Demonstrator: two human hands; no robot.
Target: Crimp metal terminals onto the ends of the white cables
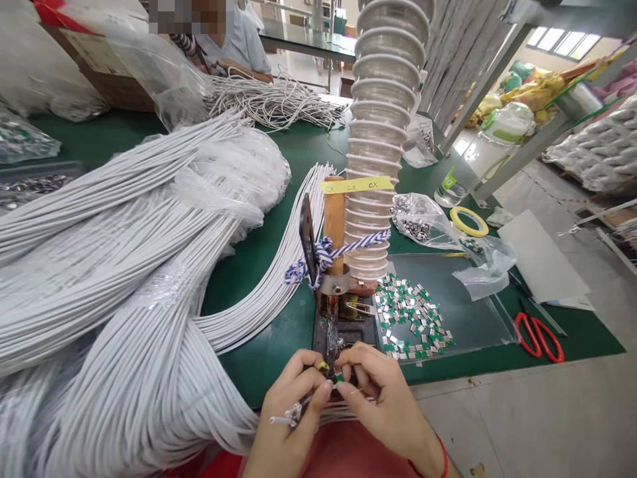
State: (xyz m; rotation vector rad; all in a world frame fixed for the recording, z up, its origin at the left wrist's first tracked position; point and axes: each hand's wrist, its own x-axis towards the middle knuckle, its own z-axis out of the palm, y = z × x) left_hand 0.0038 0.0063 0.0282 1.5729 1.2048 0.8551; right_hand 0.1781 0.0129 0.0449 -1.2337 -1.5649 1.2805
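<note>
My left hand [291, 411] is closed in a pinch on the stripped end of a white cable [286, 418], whose wire tips meet a small yellow piece at the fingertips. My right hand [381, 398] pinches a small green and silver connector part [340, 377] right beside them. Both hands meet at the foot of a small dark soldering stand [331, 312] with a wooden post [334, 222] tied with blue and white cord. A pile of several small green and silver parts [411, 318] lies on a clear sheet [468, 305] just right of the stand.
Large bundles of white cables [114, 265] fill the left of the green table [269, 245]. A ribbed extraction hose [385, 133] rises behind the stand. Red scissors [540, 335], a tape roll [468, 221] and plastic bags of parts [423, 222] lie right. Another person [233, 40] sits at the far side.
</note>
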